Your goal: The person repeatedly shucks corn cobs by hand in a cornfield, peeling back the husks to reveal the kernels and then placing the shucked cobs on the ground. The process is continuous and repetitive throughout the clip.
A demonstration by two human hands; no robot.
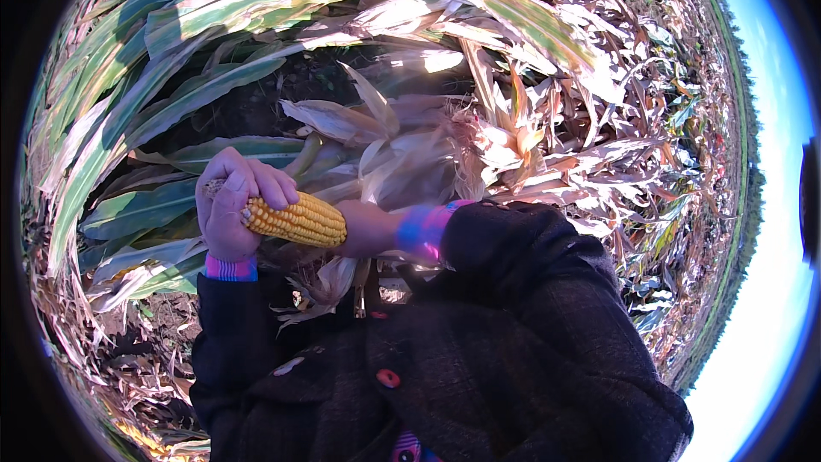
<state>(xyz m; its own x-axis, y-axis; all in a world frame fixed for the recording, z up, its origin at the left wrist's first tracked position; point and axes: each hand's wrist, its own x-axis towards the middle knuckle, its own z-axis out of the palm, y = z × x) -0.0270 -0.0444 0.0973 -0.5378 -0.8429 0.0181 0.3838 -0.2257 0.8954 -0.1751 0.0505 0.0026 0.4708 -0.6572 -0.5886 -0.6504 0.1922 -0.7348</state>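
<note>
An ear of corn (pixel 301 219) with bare yellow kernels slants across in front of me. My left hand (pixel 234 205) is closed around its left end, where the stub of the cob (pixel 213 187) shows between thumb and fingers. My right hand (pixel 351 221) reaches in from the right behind the ear. Only its wrist and base are visible; the ear covers its fingers, so its grip cannot be made out. Dry, pale corn husks (pixel 410 157) lie just beyond both hands, with a tuft of brown corn silk (pixel 467 128) among them.
Long green corn leaves (pixel 173 32) arch over the left and top. Dry stalks and leaves (pixel 616 154) litter the ground to the right. Another husk (pixel 333 282) hangs close to my dark jacket (pixel 462 359). Bare soil (pixel 170 317) shows at lower left.
</note>
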